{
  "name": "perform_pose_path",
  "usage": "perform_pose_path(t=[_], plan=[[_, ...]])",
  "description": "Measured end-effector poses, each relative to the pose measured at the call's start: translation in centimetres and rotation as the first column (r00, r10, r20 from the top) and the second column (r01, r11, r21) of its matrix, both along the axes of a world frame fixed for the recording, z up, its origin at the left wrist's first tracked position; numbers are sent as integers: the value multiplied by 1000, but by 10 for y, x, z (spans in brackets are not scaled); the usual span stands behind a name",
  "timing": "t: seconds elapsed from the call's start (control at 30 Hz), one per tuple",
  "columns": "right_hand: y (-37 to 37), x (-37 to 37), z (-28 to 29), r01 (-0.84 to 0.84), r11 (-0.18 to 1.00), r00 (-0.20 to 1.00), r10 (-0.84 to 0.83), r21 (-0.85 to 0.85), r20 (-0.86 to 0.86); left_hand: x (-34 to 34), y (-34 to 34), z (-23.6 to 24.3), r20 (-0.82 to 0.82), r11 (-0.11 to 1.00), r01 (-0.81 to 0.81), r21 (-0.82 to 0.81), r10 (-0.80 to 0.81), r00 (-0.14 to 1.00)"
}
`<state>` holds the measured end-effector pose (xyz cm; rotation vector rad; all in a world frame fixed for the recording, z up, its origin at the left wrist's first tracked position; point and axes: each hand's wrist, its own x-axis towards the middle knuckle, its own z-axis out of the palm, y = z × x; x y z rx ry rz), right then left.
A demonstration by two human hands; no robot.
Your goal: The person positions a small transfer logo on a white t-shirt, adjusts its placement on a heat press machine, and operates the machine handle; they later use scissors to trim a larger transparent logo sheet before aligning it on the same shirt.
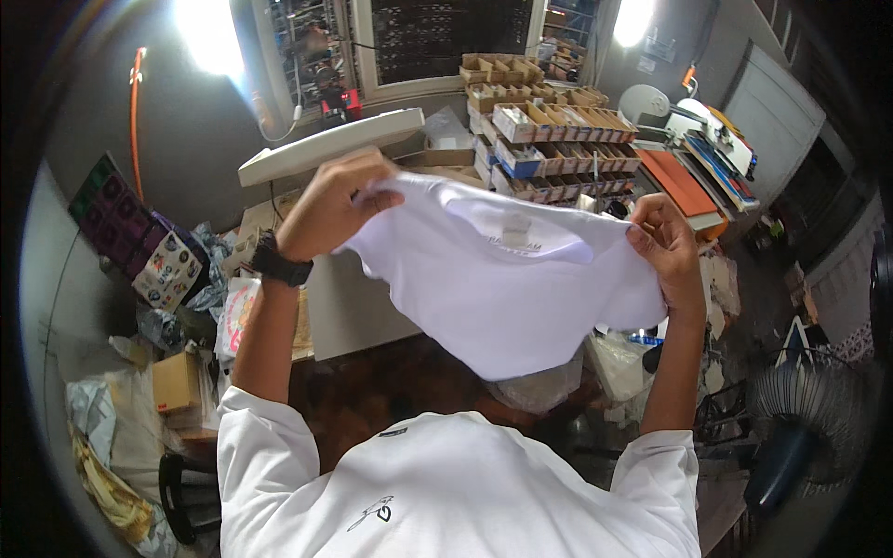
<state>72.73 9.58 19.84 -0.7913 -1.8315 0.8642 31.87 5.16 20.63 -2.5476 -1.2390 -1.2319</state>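
A white T-shirt (484, 288) hangs stretched between my hands, its neckline up and a printed label showing inside the collar. My left hand (349, 200), with a dark watch (279, 260) on the wrist, pinches one shoulder of the shirt. On the other side, my right hand (665, 244) grips the opposite shoulder between thumb and fingers. The lower part of the shirt droops above the front edge of the table. Behind the left hand stands a white slab-like machine top (330, 146), and below it a pale flat board (358, 312) is partly covered by the shirt.
Stacked cardboard trays (563, 126) with compartments stand at the back. To their right are orange and dark folders (679, 186). A fan (805, 418) is at the far right. Bags and a cardboard box (177, 381) sit at the left. A clear plastic bag (539, 389) lies beneath the shirt.
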Motion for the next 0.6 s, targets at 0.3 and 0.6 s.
perform_pose_path(t=[0.3,0.6], plan=[[-5,-53,-9,84,928,985,-132,363,110,-49,-74,-21,439,916,-401,24,351,827],[22,-54,-91,208,966,961,-231,156,150,-31,-114,-132,531,788,-616,-11,526,664]])
